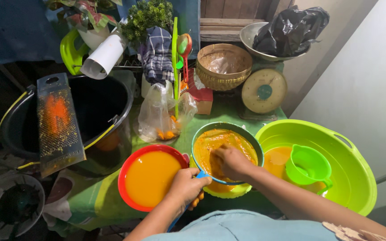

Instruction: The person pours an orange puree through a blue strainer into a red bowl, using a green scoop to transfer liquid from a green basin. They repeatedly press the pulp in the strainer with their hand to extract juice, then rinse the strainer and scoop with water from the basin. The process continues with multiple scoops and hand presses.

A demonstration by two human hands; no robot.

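Strainer: round sieve (227, 154) with a blue-green rim, sat over a yellow bowl (227, 191) on the surface, between the red bowl and the green basin; wet orange pulp coated its mesh.
Right hand: right hand (231, 161) lay inside the sieve on the pulp, fingers curled and pressed together into the mash.
Left hand: left hand (185, 186) was wrapped around the sieve's blue handle (200, 175) at the near rim, fingers closed tight on it.
Red bowl: round plastic bowl (150, 177), red rim, filled almost to the edge with smooth, opaque orange liquid; it stood just left of the sieve, touching or nearly so.
Green basin: large lime plastic basin (331, 165) with side handles, glossy, holding a shallow pool of orange liquid and a green plastic jug (308, 165) resting in it.
Surface: green cloth-covered surface (222, 111), wrinkled at the near-left edge.
Grater: flat metal grater (59, 122), rough with punched holes, smeared orange, lay across a black bucket (99, 120) with a yellow handle.
Bag: clear, crinkled plastic bag (161, 116) held orange pieces at the bottom.
Basket: woven round basket (224, 66) stood beside a dial scale (264, 91) whose metal pan carried a black plastic bag (291, 29).
Sleeve: pale blue fabric (242, 227) at the bottom edge.
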